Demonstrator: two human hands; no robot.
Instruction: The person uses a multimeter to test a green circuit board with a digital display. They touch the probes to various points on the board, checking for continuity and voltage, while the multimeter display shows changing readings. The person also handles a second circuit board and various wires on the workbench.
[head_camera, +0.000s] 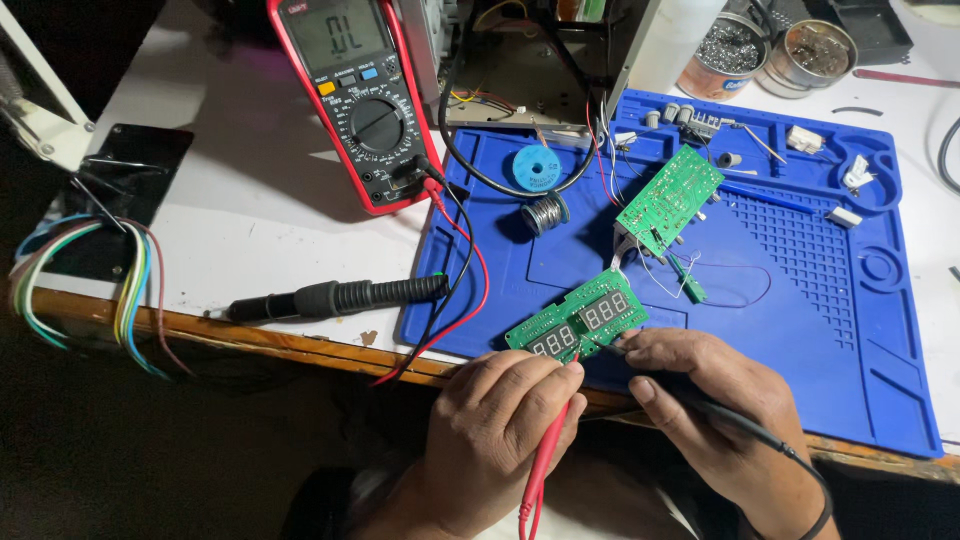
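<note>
Head view: looks down on a blue work mat (800, 330) laid on a white bench (240, 210) with a wooden front edge.
Left hand (500, 420): fingers clenched around the red probe (545, 460), whose tip appears to meet the near edge of the display board; the exact contact spot is hidden by the fingers.
Right hand (715, 400): fingers grasping the black probe (700, 400), its tip laid against the right end of the same board, its lead trailing off past the wrist.
Display board (577, 323): a small green circuit board with two dark digit displays, lying tilted at the near-left part of the mat, just ahead of both hands.
Meter (355, 95): a red-cased multimeter propped at the back left, screen lit, red and black leads running from its sockets down toward the hands.
Second board (668, 200): a larger green circuit board standing further back on the mat, thin wires joining it to a small green piece nearby.
Nearby: soldering iron (335, 297) resting across the bench edge to the left, solder coil (545, 213) and a blue disc behind the display board, two tins at the back right.
Step in hand: by my reading, a probe measurement across two points on the display board, both tips already set.
Next move calls for: steady tips that do not slip onto neighbouring pads, and a glance up at the meter screen without shifting either hand; the board lies loose, so light pressure seems wise.
</note>
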